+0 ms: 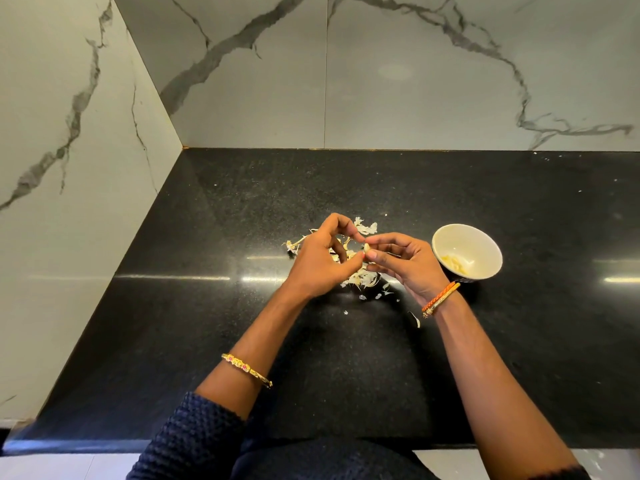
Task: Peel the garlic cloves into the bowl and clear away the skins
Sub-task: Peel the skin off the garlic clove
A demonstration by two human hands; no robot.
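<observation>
Nearest the body, both forearms reach out over the speckled black stone counter (207,323), and the hands meet above a loose heap of papery white garlic skins (360,277). The right hand (407,263) pinches a small pale garlic clove (367,248) between thumb and fingertips; the left hand (323,256) has its fingers curled in at the same clove, apparently working at the skin, though its exact hold is hard to make out. The clove seems to stand roughly upright between the two hands. Just beyond the right wrist and off to the right sits the round cream ceramic bowl (485,244), with peeled cloves in its bottom, so the right hand is the nearer one for the drop.
</observation>
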